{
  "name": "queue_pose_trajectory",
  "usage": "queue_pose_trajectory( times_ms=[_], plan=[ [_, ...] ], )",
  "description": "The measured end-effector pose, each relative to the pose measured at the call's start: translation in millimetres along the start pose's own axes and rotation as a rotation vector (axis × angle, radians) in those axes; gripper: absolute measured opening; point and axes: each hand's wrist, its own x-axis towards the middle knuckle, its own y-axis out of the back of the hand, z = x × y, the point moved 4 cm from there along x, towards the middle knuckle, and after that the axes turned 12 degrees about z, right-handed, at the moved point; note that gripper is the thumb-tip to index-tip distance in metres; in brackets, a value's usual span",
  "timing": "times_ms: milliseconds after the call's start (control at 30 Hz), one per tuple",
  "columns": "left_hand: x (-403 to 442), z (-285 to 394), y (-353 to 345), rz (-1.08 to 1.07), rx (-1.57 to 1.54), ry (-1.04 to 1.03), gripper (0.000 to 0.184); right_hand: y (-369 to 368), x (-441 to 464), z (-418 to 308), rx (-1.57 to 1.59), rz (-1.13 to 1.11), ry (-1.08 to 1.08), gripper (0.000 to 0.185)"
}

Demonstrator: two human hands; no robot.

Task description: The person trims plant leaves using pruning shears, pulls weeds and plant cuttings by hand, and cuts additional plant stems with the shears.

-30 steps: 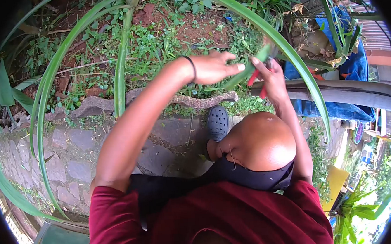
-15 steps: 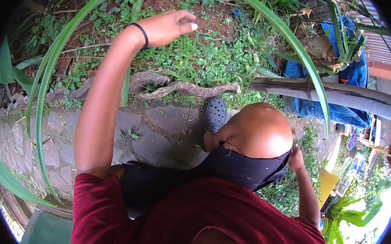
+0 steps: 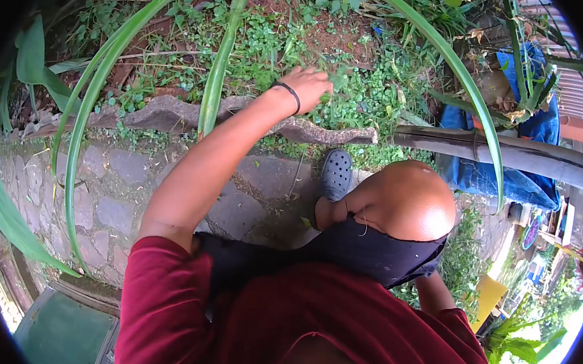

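Observation:
My left hand, with a dark band at the wrist, is down in the low green weeds just behind the rough wooden edging. Its fingers are curled closed, and bits of green weed stick out beside the fingertips. Some leaves near the fingers look smeared by motion. Of my right arm only the forearm shows; the hand itself is hidden behind my bent knee.
Long arching leaves hang across the view. A weathered wooden edging and a thick pole border the weeds. Blue cloth lies by the pole. Stone paving is at left, beside a green lidded box.
My left hand has come down and to the right, from held open above the ground to closed among the weeds. My right hand has slipped out of sight behind the knee.

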Motion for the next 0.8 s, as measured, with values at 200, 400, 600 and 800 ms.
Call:
queue_pose_trajectory(
  times_ms=[200,400,600,800],
  plan=[
    [11.0,14.6,-2.3,0.157,-1.066,0.421,0.031,69.2,1.1,-150.3,0.045,0.170,0.300,0.018],
    [24.3,24.9,88.4,0.471,-2.245,0.593,0.022,129.8,2.4,-210.7,0.079,0.261,0.458,0.018],
    [20.5,-44.4,150.5,0.428,-1.348,0.255,0.033,155.8,-8.5,-222.2,0.003,0.472,0.635,0.026],
    [-32.2,-67.7,82.9,-0.133,0.000,0.314,0.072,99.3,3.5,-176.7,0.147,0.213,0.679,0.009]
  ],
)
